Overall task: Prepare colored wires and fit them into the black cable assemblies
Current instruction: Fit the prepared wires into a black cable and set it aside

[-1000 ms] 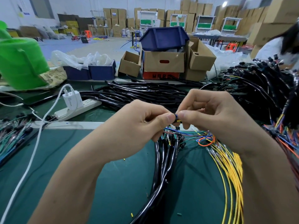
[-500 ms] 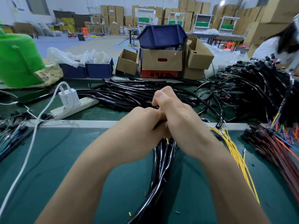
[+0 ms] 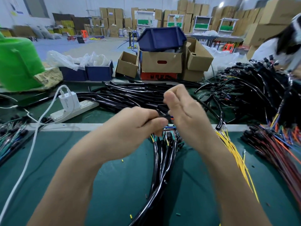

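My left hand (image 3: 135, 126) grips the end of a black cable assembly (image 3: 164, 115) above the green mat, with small coloured wire tips showing at that end. My right hand (image 3: 182, 106) sits just right of it, thumb up and fingers mostly straight, its palm against the cable tip; motion blur hides whether it pinches anything. A bundle of black cables (image 3: 161, 162) with coloured wire ends lies below both hands. Loose yellow wires (image 3: 234, 154) lie to the right.
A pile of black tubes (image 3: 130, 95) lies behind my hands. Finished black assemblies (image 3: 254, 88) and red, blue and orange wires (image 3: 276, 144) fill the right side. A white power strip with a charger (image 3: 71, 106) sits left. Cardboard boxes (image 3: 161, 62) stand behind the table.
My right hand has opened up and lifted from a tight clasp against my left hand. The view has tilted up a little. My left hand stays on the black cable.
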Tool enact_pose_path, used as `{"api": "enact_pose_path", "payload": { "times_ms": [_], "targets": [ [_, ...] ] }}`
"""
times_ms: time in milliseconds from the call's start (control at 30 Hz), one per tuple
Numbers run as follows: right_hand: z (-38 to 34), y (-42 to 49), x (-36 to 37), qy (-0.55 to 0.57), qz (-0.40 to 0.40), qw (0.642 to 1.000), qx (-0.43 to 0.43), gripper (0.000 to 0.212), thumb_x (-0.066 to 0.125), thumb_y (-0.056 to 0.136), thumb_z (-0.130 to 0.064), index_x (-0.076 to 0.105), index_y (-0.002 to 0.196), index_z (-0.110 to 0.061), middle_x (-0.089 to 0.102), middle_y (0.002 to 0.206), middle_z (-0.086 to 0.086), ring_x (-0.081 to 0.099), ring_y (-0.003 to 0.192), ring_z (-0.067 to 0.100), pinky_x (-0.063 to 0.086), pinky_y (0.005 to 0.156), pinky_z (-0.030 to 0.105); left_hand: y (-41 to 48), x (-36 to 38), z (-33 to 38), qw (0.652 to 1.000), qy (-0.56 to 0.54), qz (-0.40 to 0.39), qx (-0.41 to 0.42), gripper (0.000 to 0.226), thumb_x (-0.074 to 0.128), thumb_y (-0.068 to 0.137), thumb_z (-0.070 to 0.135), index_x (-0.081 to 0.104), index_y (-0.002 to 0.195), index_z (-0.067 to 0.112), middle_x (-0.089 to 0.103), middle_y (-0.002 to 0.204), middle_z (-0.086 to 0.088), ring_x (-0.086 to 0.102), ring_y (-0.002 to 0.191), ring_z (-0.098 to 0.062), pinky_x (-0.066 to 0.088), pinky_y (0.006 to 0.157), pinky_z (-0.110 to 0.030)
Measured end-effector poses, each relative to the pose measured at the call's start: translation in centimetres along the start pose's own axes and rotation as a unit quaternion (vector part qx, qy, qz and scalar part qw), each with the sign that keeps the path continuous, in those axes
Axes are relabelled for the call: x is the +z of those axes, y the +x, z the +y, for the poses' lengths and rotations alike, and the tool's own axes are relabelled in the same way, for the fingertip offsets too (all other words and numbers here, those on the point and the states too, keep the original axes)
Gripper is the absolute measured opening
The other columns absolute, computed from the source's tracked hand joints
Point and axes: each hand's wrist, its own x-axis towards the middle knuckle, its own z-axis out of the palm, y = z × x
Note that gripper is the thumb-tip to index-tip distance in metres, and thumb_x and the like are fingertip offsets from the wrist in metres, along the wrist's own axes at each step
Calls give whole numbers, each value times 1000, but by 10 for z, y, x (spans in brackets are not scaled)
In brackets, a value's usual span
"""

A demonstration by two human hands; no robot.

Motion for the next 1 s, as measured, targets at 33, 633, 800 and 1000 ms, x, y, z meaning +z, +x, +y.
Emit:
{"api": "enact_pose_path", "payload": {
  "times_ms": [33,633,800,1000],
  "targets": [
    [-6,-2,3,10,-33,999,-1,43,23,89,-66,44,87,-28,60,54,-6,57,54,7,47,63,38,0,4,2,1000,12,-2,10,34,34,84,55,55,65,34,49,51,10,43,45,-10,37,44,-24],
    [1,1,-18,174,81,981,-39,20,47,95,-27,49,76,-24,32,51,0,27,42,18,21,39,33,-31,-26,10,993,6,84,77,39,33,80,61,51,69,28,43,46,12,32,38,-5,22,37,-10],
    [-48,1,-23,-21,-22,986,-163,12,47,96,-29,49,90,-19,38,44,-5,40,37,11,31,47,18,-36,-18,17,997,-31,40,61,30,40,82,53,53,73,27,44,46,10,34,39,-7,28,38,-15],
    [-61,-2,-38,158,-118,978,-68,52,25,98,-50,56,98,-8,44,50,5,44,42,16,37,46,16,-49,-26,33,981,-119,107,110,33,45,89,42,47,69,15,32,47,8,24,41,-6,20,38,-13]
  ]
}}
